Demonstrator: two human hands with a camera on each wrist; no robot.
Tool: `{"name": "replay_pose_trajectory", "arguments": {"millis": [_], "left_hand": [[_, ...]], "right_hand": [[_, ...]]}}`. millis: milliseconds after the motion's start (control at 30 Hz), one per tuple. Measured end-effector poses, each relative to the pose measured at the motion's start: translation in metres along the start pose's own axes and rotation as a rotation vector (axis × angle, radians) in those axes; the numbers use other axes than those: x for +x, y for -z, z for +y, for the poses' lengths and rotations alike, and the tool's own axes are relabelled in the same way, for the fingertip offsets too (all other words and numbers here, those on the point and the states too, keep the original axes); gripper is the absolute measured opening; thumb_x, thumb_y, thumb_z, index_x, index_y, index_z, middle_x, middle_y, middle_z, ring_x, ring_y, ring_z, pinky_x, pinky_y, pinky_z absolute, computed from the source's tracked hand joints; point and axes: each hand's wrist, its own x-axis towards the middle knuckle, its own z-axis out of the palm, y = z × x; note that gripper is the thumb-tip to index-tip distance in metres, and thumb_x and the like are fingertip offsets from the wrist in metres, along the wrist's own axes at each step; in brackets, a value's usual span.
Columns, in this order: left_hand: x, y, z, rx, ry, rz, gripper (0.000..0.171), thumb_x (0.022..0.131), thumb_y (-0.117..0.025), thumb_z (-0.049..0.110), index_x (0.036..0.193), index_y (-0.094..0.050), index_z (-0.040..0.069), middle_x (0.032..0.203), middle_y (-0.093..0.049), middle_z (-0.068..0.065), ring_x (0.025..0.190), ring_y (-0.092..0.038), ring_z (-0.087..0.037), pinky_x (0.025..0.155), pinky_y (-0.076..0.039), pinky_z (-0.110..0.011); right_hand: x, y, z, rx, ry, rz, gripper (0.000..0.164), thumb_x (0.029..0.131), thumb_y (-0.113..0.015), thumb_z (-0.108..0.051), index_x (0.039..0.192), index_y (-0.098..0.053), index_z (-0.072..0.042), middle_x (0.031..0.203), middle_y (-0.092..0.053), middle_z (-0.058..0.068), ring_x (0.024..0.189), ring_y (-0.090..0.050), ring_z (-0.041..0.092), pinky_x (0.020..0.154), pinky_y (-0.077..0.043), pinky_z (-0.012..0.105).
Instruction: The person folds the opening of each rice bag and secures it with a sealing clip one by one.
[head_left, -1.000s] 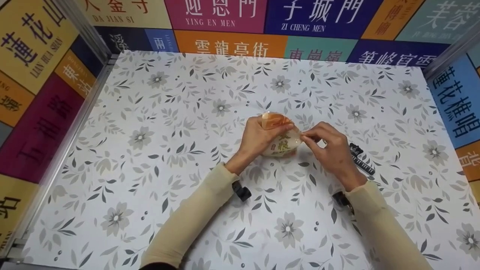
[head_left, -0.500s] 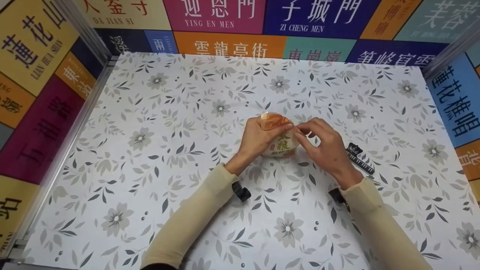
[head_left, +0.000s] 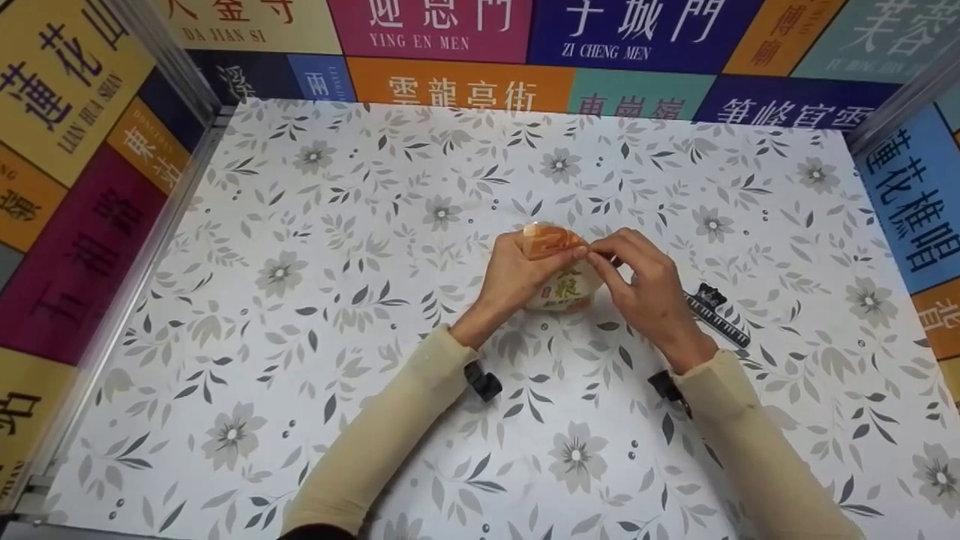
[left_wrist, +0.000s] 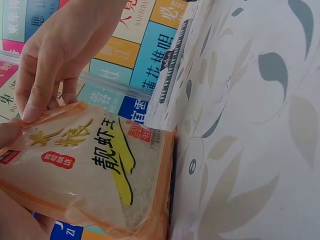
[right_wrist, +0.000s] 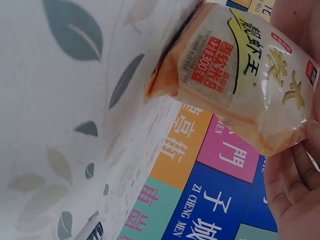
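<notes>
A small clear-and-orange bag of rice with printed lettering stands upright on the floral tabletop, its bottom at the table. My left hand grips it by its left side near the top, thumb across the front. With thumb and index finger my right hand pinches the bag's upper right edge, close beside the left thumb tip. Seen from the left wrist, the rice bag looks closed along the part that shows. In the right wrist view the right fingers are at the bag's top corner, partly cut off by the frame.
Just right of the right hand lies a slim black strip with a piano-key pattern and a small black figure at its end. Colourful lettered panels wall the table's back and sides. Each wrist wears a black camera mount.
My right hand has shifted left and slightly up along the bag's edge, toward the left thumb. My left hand holds its place, and the bag has stayed where it was.
</notes>
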Motion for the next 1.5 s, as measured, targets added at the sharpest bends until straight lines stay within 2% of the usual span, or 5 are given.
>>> {"name": "replay_pose_trajectory", "arguments": {"millis": [233,533,1000,1233,1500], "left_hand": [[-0.0003,0.0003,0.0008,-0.040,-0.044,-0.031,0.027,0.088,-0.085,0.018,0.110,-0.078,0.003,0.105,-0.081,-0.011,0.091,-0.077,-0.014,0.090,-0.062,-0.032],[-0.0010,0.0000,0.0007,-0.059,-0.108,0.047,0.024,0.089,-0.084,0.017,0.107,-0.078,0.002,0.099,-0.081,-0.012,0.082,-0.076,-0.012,0.078,-0.064,-0.033],[-0.0009,0.0004,-0.0012,-0.073,-0.175,0.040,0.019,0.090,-0.082,0.012,0.104,-0.079,0.000,0.103,-0.081,-0.015,0.088,-0.075,-0.011,0.082,-0.062,-0.028],[-0.0020,0.0012,-0.0018,-0.027,-0.156,0.041,0.022,0.094,-0.079,0.017,0.108,-0.080,0.001,0.106,-0.081,-0.013,0.088,-0.076,-0.010,0.081,-0.063,-0.030],[-0.0022,0.0022,-0.0001,-0.021,-0.109,0.045,0.026,0.093,-0.080,0.019,0.111,-0.079,0.002,0.104,-0.081,-0.014,0.083,-0.076,-0.011,0.077,-0.064,-0.031]], "right_hand": [[0.0002,-0.0020,0.0011,0.063,0.012,0.055,0.004,0.096,-0.073,-0.006,0.095,-0.076,-0.003,0.089,-0.072,0.009,0.082,-0.063,0.012,0.078,-0.050,0.013],[0.0005,-0.0026,-0.0004,0.097,0.001,0.063,0.004,0.095,-0.075,-0.005,0.096,-0.077,-0.002,0.089,-0.074,0.009,0.083,-0.063,0.011,0.080,-0.049,0.009],[-0.0036,-0.0043,0.0027,0.131,-0.020,0.081,0.007,0.090,-0.077,0.001,0.096,-0.078,-0.002,0.089,-0.074,0.009,0.082,-0.063,0.010,0.079,-0.050,0.009],[-0.0043,-0.0046,0.0010,0.125,-0.025,0.078,0.008,0.091,-0.077,0.000,0.098,-0.079,-0.005,0.090,-0.074,0.009,0.083,-0.064,0.009,0.080,-0.050,0.009],[-0.0054,-0.0034,0.0029,0.103,-0.019,0.076,0.008,0.091,-0.077,-0.001,0.099,-0.078,-0.004,0.091,-0.074,0.009,0.084,-0.065,0.011,0.081,-0.051,0.009]]}}
